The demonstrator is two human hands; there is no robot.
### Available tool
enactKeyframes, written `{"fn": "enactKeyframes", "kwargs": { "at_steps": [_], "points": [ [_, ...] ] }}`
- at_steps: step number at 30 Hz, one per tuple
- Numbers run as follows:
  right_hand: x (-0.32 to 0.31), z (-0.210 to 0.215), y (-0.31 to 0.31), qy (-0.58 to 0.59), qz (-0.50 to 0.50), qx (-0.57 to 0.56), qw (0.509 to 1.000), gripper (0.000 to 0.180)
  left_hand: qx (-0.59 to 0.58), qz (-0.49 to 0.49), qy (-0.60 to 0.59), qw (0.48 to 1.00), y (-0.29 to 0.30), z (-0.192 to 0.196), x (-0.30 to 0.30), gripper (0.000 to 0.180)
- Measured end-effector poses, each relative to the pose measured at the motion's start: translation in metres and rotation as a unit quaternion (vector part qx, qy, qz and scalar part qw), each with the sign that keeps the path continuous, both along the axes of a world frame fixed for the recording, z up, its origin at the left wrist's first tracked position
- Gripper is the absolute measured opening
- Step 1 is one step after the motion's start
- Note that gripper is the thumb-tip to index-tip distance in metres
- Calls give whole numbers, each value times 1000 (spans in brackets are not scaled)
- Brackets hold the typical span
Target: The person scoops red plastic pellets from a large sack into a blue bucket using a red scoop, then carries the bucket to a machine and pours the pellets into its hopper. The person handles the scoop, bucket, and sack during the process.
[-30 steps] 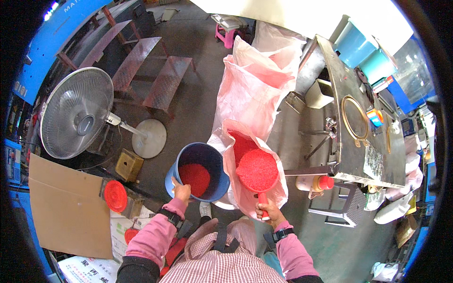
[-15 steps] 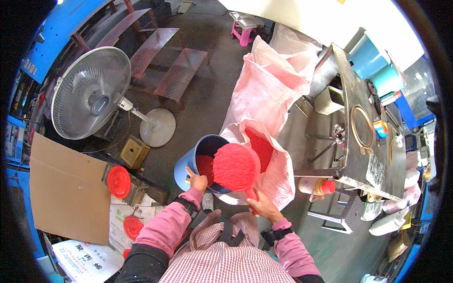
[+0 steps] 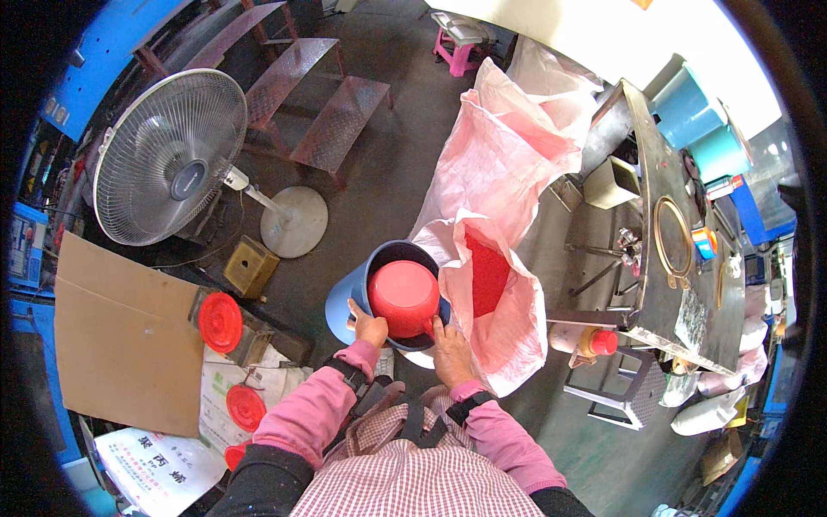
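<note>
With my left hand (image 3: 369, 327) I grip the near rim of a tilted blue bucket (image 3: 346, 303). My right hand (image 3: 450, 353) is closed round the handle of a red scoop (image 3: 403, 295), which is turned over inside the bucket's mouth, its round bottom facing up. The scoop hides whatever lies in the bucket. Just right of the bucket stands an open pale pink woven sack (image 3: 508, 340) holding red granules (image 3: 489, 271).
More pink sacks (image 3: 482, 164) stand beyond. A fan (image 3: 185, 177) and cardboard (image 3: 129, 336) are at left, with red lids (image 3: 220, 321) beside them. At right are a workbench (image 3: 663, 293), a thermos-like bottle (image 3: 586, 339) and a grey stool (image 3: 620, 388).
My right hand has moved left and turned the scoop, heaped with red granules before, upside down into the bucket. My left hand keeps its hold on the rim.
</note>
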State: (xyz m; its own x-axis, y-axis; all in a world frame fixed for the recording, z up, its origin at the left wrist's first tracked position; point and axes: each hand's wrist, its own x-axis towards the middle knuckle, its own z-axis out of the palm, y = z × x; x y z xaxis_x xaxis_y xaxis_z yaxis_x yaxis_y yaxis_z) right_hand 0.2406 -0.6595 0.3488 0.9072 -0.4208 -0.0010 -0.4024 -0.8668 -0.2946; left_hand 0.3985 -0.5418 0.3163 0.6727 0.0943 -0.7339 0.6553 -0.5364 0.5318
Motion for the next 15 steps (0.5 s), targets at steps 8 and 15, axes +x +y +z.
{"fn": "enactKeyframes", "kwargs": {
  "at_steps": [8, 15],
  "points": [
    [-19, 35, -17, -21, -125, 253, 959, 62, -51, 22, 1, 998, 8, 1, -2, 98],
    [-95, 97, -55, -46, -225, 298, 927, 70, -53, 43, 20, 997, 4, 16, -1, 100]
  ]
}}
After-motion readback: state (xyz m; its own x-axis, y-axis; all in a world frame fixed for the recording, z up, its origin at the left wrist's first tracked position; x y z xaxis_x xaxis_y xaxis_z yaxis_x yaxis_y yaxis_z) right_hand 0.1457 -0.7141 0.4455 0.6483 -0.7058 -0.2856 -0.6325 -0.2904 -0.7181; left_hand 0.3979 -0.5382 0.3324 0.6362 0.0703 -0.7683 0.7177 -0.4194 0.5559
